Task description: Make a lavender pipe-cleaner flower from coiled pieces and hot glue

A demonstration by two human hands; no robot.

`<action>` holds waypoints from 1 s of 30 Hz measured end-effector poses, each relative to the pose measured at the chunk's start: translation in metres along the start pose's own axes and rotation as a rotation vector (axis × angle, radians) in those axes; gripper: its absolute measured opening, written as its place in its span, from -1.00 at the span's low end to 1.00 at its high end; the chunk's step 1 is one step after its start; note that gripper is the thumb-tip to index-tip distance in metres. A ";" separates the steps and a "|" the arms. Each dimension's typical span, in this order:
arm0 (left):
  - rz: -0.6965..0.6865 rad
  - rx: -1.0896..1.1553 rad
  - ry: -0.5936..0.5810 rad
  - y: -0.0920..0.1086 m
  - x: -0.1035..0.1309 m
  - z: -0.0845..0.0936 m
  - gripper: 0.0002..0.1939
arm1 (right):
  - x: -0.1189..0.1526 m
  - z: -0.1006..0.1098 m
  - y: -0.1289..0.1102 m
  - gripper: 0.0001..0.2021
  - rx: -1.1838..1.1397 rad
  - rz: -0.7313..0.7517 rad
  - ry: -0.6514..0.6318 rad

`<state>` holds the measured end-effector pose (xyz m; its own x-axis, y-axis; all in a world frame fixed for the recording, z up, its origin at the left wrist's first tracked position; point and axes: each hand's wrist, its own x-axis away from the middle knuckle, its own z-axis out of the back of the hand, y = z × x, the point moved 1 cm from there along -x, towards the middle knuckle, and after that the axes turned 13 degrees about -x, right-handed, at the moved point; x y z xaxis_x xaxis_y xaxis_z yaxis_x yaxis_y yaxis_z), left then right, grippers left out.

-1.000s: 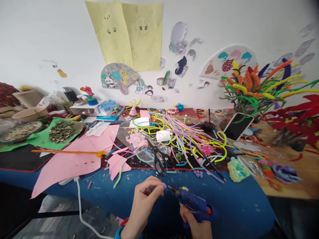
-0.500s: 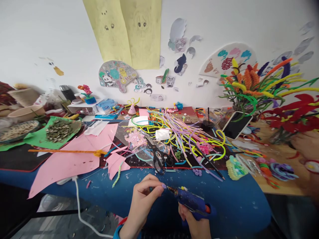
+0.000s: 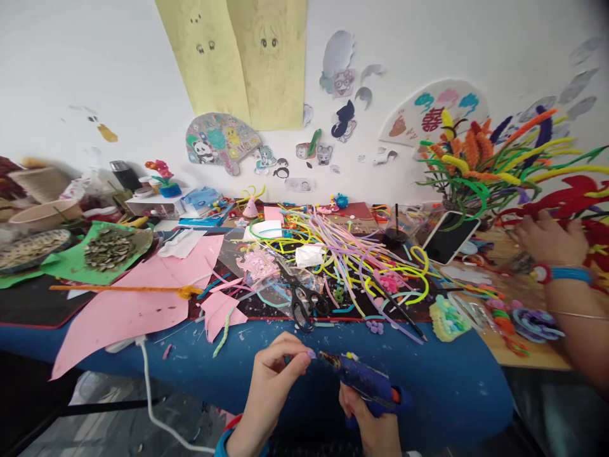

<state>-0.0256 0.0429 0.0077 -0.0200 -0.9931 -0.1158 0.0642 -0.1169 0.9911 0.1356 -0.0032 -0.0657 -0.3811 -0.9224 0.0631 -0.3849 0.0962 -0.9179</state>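
Note:
Between thumb and fingertips, my left hand (image 3: pixel 280 371) pinches a small purple piece (image 3: pixel 311 353), too small to make out in detail. My right hand (image 3: pixel 366 416) is wrapped round the handle of a blue glue gun (image 3: pixel 368 381). Its dark, smudged nozzle points left at the purple piece, with a small gap between them. Both hands are over the front of the blue table (image 3: pixel 428 393). Just beyond them lie black scissors (image 3: pixel 304 301), a purple beaded bit (image 3: pixel 375 326) and a black pencil (image 3: pixel 404 315).
Behind the hands spreads a heap of pastel pipe cleaners (image 3: pixel 342 254). Pink paper (image 3: pixel 143 311) covers the left side. A phone (image 3: pixel 450 237) leans at the right, near a vase of fuzzy stems (image 3: pixel 476 165). Another person's hand (image 3: pixel 552 241) reaches in at far right among red flowers.
The purple piece and the nozzle are slightly farther apart now. At the right, the other person's hand and forearm have come further into view, and the red flowers have shifted.

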 end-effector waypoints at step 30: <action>0.165 0.063 -0.043 -0.034 0.016 -0.001 -0.72 | 0.001 -0.013 -0.008 -0.71 -0.296 -0.193 -0.315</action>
<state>-0.0276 0.0312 -0.0274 -0.0569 -0.9971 0.0504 0.0076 0.0500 0.9987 0.1271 0.0002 -0.0535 -0.0234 -0.9981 0.0576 -0.6644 -0.0275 -0.7468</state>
